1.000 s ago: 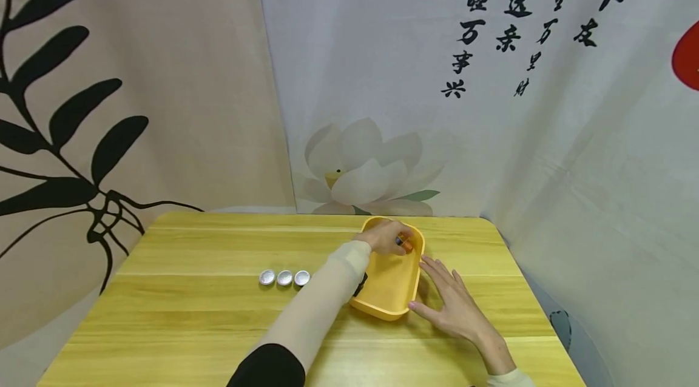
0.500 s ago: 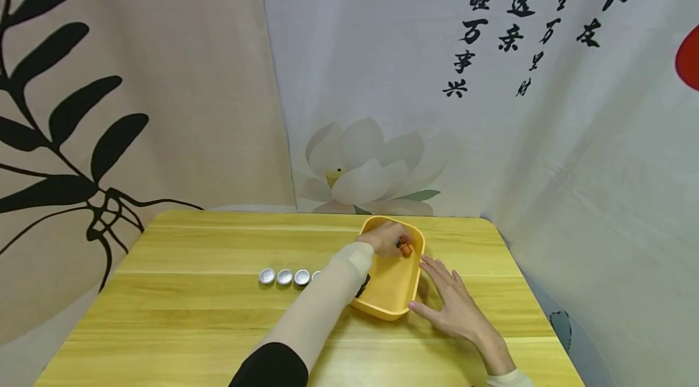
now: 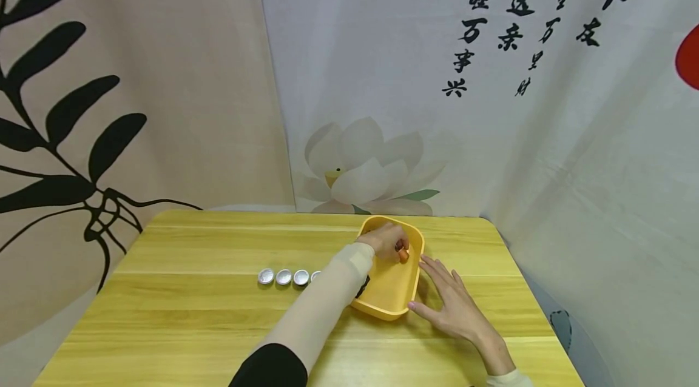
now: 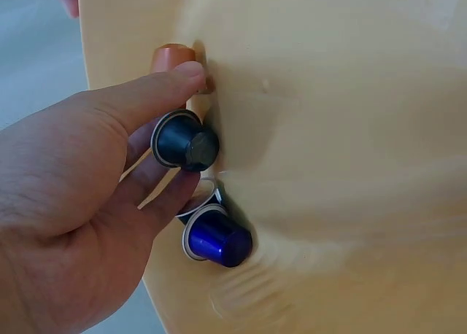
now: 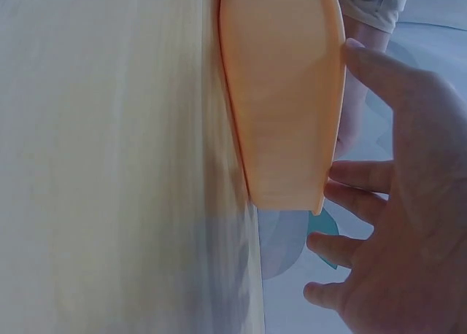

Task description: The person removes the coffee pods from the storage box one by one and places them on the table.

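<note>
My left hand reaches into the far end of a yellow plastic tray. In the left wrist view, a dark coffee capsule sits between its thumb and fingers, which curl around it. An orange capsule lies just beyond the thumb, partly covered by it. A blue capsule lies below the fingertips, against another capsule that is mostly hidden. My right hand has its fingers spread, and fingertips and thumb touch the tray's right rim from outside.
Several silver-faced capsules stand in a row on the wooden table, left of the tray; my left forearm hides the row's right end. A printed cloth hangs behind the table's far edge.
My left hand has shifted slightly back and left within the tray. The orange capsule beside its fingers has moved slightly toward me. My right hand stays at the rim.
</note>
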A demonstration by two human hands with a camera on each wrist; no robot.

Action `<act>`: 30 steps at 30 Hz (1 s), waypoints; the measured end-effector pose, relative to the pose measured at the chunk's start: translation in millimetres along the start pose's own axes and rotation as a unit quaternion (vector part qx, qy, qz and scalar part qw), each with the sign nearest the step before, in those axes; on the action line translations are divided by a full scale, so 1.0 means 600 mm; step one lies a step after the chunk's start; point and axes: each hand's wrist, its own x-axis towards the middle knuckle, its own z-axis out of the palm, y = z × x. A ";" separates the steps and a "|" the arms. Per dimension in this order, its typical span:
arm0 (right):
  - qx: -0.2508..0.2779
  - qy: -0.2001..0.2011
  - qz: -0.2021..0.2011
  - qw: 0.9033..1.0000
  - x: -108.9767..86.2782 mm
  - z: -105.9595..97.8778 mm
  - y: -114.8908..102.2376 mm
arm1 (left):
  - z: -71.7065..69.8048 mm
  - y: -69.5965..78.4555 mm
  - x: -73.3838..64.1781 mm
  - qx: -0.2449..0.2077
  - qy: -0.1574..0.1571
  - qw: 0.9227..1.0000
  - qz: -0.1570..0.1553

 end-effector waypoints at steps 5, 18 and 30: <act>-0.003 -0.001 0.000 1.000 0.001 -0.001 -0.001 | 0.006 -0.017 0.015 -0.011 0.003 1.000 0.018; -0.003 -0.002 0.001 1.000 0.000 -0.002 -0.005 | -0.050 0.026 -0.031 -0.004 0.024 0.999 0.044; 0.001 -0.002 -0.001 1.000 0.000 0.000 -0.003 | -0.110 0.074 -0.107 -0.064 0.045 0.994 0.073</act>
